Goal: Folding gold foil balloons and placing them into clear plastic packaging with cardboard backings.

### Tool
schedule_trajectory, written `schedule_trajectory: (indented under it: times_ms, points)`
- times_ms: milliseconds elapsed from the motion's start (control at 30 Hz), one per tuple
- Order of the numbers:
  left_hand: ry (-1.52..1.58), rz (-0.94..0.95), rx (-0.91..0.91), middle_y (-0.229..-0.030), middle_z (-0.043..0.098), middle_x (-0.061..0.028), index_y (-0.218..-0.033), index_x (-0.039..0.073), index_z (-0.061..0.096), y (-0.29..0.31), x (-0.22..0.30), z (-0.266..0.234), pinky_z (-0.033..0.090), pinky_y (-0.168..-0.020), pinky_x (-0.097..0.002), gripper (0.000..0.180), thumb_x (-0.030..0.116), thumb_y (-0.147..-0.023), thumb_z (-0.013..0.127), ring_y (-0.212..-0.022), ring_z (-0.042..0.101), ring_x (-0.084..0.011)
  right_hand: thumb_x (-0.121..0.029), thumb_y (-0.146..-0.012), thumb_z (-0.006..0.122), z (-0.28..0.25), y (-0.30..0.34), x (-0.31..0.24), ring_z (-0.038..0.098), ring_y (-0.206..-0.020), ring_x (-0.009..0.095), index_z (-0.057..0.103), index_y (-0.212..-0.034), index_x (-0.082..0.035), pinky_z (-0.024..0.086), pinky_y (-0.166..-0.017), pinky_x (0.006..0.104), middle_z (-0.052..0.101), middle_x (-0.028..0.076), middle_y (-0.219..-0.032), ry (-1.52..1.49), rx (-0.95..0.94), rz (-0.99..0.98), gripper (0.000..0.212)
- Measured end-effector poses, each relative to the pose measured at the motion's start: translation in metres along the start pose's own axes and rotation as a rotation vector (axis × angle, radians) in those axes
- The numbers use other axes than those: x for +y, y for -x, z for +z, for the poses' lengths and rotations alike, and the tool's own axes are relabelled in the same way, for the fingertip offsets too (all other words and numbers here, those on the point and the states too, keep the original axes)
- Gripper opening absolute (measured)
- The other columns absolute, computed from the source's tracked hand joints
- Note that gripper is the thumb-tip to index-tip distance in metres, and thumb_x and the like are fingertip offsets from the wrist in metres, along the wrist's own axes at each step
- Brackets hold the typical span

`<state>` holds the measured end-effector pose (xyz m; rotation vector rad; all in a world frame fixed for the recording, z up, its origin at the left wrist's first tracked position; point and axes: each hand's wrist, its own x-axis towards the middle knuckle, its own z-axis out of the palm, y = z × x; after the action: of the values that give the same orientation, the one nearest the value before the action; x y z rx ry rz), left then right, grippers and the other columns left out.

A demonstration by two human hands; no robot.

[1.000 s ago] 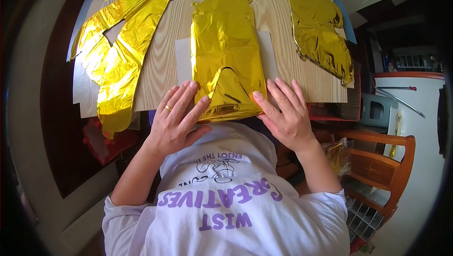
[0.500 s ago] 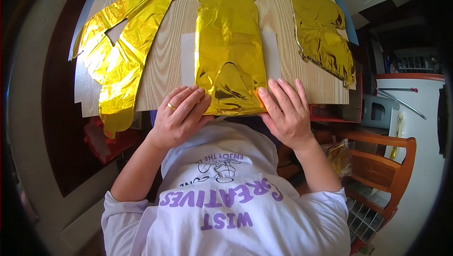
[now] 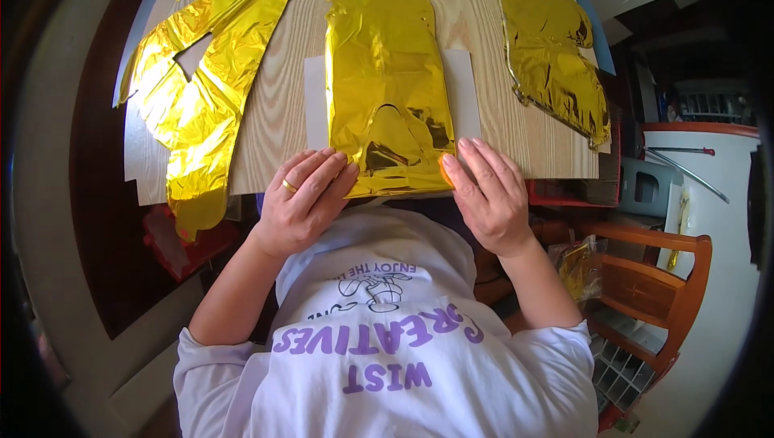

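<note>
A flat gold foil balloon [image 3: 385, 51] lies lengthwise before me, with small tabs at its far end and an arch-shaped crease near me. Its near edge reaches the table's front edge. My left hand [image 3: 302, 196], a gold ring on one finger, rests on the foil's near left corner, fingers stretched forward and side by side. At the near right corner lies my right hand [image 3: 493, 192], its fingers extended and slightly spread. A small orange piece [image 3: 445, 170] shows beside its index fingertip; what it is I cannot make out. Both thumbs are partly hidden.
Under the foil, a pale sheet [image 3: 462, 91] lies on the wood-grain table [image 3: 282, 91]. More gold foil balloons lie at the left [image 3: 218, 91] and right [image 3: 556, 43]. A wooden chair [image 3: 645, 277] stands at the right, with a grey plastic stool [image 3: 642, 186] behind it.
The far end of the middle foil balloon has shifted slightly left and away from me. Both hands have stayed at its near corners, with hardly any movement.
</note>
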<state>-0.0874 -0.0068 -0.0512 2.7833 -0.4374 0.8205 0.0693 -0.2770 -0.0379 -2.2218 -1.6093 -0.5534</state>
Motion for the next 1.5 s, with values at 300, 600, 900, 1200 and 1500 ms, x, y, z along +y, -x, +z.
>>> schedule_trajectory:
  times_ms: [300, 600, 900, 1200, 1500]
  points:
    - [0.049, -0.078, 0.029, -0.117, 0.063, -0.0129, -0.114, 0.002, 0.074, -0.005, 0.003, -0.001, 0.055, -0.093, -0.0432, 0.046, 0.003, -0.068, 0.079, -0.109, 0.065, -0.0313, -0.013, -0.094, 0.063, -0.007, -0.008, 0.001, 0.065, -0.115, 0.031, 0.066, -0.130, -0.005, 0.051, -0.094, 0.0413, 0.066, 0.016, -0.128, 0.023, -0.079, -0.007, 0.037]
    - [0.081, -0.114, 0.043, -0.110, 0.066, -0.0106, -0.113, 0.002, 0.075, -0.010, 0.006, -0.004, 0.056, -0.090, -0.0398, 0.040, 0.004, -0.073, 0.081, -0.105, 0.065, -0.0299, -0.013, -0.095, 0.065, -0.005, -0.006, 0.007, 0.067, -0.112, 0.032, 0.066, -0.123, -0.004, 0.054, -0.087, 0.0399, 0.068, 0.017, -0.124, 0.060, -0.035, -0.084, 0.029]
    - [0.074, -0.100, 0.085, -0.105, 0.067, -0.0100, -0.110, 0.003, 0.075, -0.015, 0.007, -0.005, 0.057, -0.088, -0.0386, 0.036, 0.005, -0.074, 0.081, -0.101, 0.067, -0.0289, -0.010, -0.094, 0.064, -0.007, -0.009, 0.014, 0.070, -0.109, 0.032, 0.066, -0.118, 0.003, 0.057, -0.085, 0.0386, 0.071, 0.020, -0.118, 0.072, -0.030, -0.155, 0.027]
    - [0.129, -0.052, -0.039, -0.099, 0.070, -0.0055, -0.099, 0.003, 0.073, -0.034, -0.007, -0.030, 0.055, -0.069, -0.0332, 0.023, 0.004, -0.076, 0.078, -0.089, 0.070, -0.0215, -0.008, -0.090, 0.065, -0.026, -0.034, 0.026, 0.074, -0.092, 0.028, 0.066, -0.106, 0.004, 0.058, -0.071, 0.0348, 0.073, 0.019, -0.105, -0.014, -0.044, -0.257, 0.020]
    - [-0.294, 0.548, 0.407, -0.090, 0.067, -0.0029, -0.105, 0.002, 0.074, -0.173, -0.095, -0.092, 0.052, -0.065, -0.0293, 0.031, 0.010, -0.076, 0.080, -0.076, 0.066, -0.0174, -0.006, -0.090, 0.065, -0.100, -0.143, 0.088, 0.075, -0.084, 0.026, 0.065, -0.113, 0.005, 0.059, -0.066, 0.0342, 0.074, 0.018, -0.100, 0.320, 0.276, -0.476, 0.026]
